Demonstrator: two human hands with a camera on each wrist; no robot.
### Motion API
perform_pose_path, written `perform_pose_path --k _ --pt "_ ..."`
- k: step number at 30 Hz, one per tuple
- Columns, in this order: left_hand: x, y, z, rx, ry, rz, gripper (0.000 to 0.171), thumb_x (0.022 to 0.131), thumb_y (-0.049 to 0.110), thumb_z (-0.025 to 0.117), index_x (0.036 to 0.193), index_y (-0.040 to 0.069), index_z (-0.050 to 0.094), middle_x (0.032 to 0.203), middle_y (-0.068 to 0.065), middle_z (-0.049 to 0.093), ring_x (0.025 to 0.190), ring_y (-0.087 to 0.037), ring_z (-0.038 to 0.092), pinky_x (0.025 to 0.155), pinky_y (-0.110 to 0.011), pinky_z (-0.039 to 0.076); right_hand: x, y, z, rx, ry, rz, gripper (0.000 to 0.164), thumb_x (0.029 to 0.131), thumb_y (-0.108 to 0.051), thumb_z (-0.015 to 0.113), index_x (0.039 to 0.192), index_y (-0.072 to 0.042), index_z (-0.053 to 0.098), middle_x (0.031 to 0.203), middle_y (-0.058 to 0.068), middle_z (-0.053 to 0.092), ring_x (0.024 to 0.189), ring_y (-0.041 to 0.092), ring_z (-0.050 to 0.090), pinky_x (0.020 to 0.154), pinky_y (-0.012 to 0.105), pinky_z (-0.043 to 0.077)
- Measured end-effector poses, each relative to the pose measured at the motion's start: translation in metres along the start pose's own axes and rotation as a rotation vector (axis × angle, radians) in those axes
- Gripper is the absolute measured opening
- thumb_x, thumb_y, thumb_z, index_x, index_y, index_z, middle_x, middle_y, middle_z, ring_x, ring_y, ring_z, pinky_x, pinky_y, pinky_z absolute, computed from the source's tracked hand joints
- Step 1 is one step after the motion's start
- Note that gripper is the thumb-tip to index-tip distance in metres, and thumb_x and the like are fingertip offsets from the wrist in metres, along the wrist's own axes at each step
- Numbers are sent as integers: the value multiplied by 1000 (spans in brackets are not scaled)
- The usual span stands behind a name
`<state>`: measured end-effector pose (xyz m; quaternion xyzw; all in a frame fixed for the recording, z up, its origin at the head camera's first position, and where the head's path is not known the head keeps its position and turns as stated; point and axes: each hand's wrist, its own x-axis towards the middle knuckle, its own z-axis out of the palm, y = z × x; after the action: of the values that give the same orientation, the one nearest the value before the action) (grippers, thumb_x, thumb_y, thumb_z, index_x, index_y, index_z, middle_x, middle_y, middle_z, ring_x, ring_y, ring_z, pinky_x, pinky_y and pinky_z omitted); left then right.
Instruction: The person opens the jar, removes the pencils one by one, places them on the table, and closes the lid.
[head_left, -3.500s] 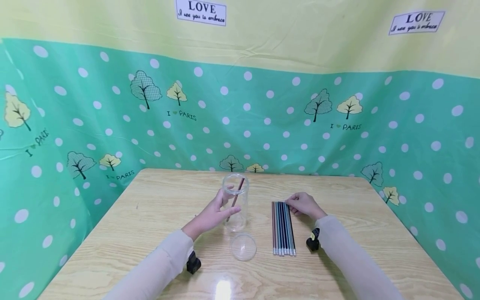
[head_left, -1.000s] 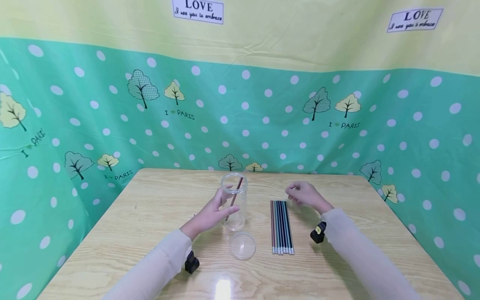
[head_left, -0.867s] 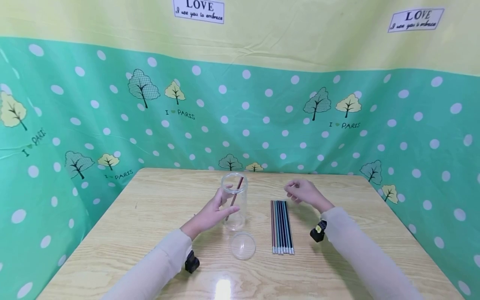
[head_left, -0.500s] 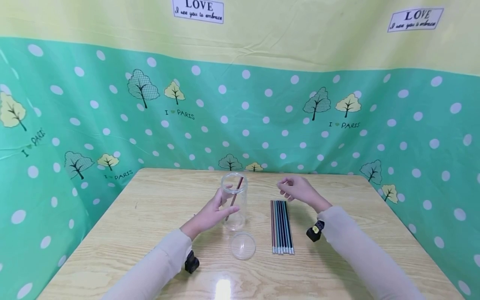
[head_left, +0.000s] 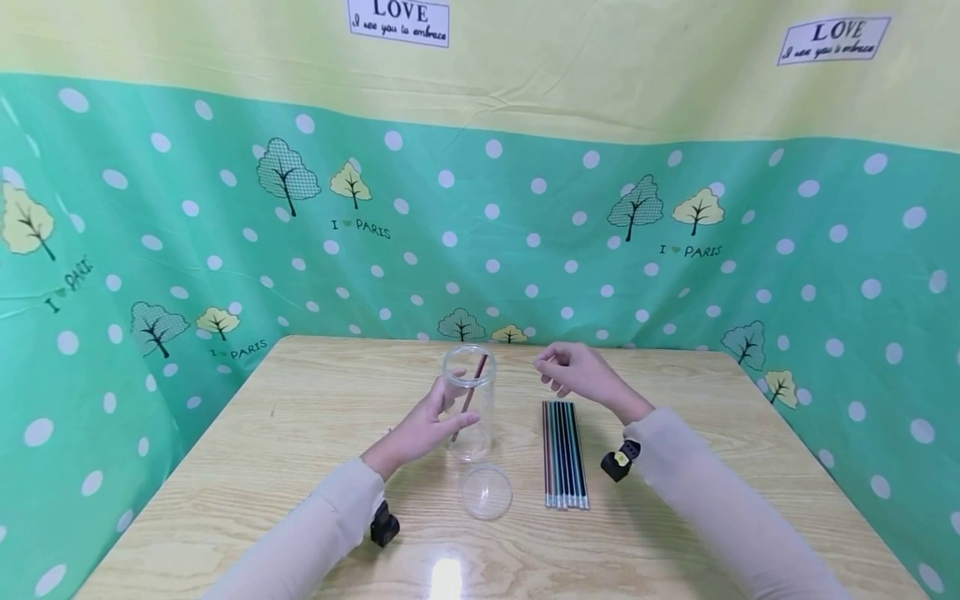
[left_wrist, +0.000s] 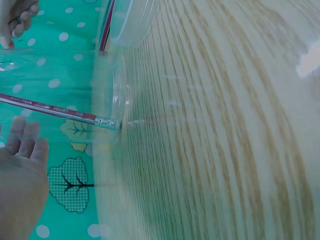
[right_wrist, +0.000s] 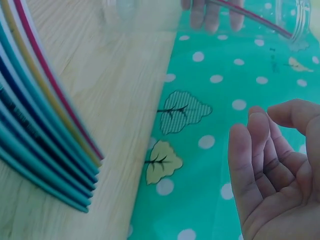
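On the wooden table (head_left: 300,433), one red pencil (head_left: 471,393) is already stood in the clear jar (head_left: 470,412) gripped by the left hand (head_left: 423,427); the pencil row (head_left: 565,454) is left, and nothing is held by the loosely curled right hand (head_left: 577,372)

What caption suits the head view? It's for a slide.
Left hand holds a clear jar; right hand hovers above pencils.

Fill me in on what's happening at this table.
A person sits at a wooden table. Their left hand holds a clear jar upright with one red pencil leaning inside. The right hand hovers empty between the jar and a row of pencils. The jar's lid lies nearby.
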<state>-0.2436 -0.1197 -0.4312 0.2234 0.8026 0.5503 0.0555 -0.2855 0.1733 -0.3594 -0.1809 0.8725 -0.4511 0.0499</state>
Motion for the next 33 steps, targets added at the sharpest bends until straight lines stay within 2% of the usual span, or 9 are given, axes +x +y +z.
perform_pose_path --k 11,20,24,28,33 --pt "0 0 1 5 -1 30 78 99 29 66 158 13 17 154 -12 41 144 -39 31 114 -64 23 2 -18 10 30 -6 -83 21 102 -26 62 108 -6 67 92 17 68 80 37 65 64 34 60" --pt "2 -2 1 14 -4 40 81 98 31 67 158 11 16 155 -12 41 143 -38 32 115 -61 24 6 -33 19 36 1 -125 25 100 -33 64 110 -10 69 93 6 66 76 25 65 65 36 60" --pt "2 -3 1 17 -8 53 82 99 31 66 158 8 15 154 -14 41 143 -39 33 115 -61 24 8 -42 24 9 6 -143 31 99 -39 65 113 -12 69 94 5 65 76 27 66 64 36 59" --pt "2 -3 1 18 -8 72 80 99 28 66 158 7 15 153 -15 42 142 -39 34 114 -62 24 11 -51 28 -7 9 -161 30 98 -41 66 111 -14 70 91 4 66 74 28 65 62 36 59" --pt "2 -3 0 15 -11 71 79 99 29 66 159 19 15 154 -11 41 143 -38 34 114 -62 24 16 -60 32 -30 5 -171 28 96 -39 68 109 -15 71 89 3 68 72 25 62 61 35 59"
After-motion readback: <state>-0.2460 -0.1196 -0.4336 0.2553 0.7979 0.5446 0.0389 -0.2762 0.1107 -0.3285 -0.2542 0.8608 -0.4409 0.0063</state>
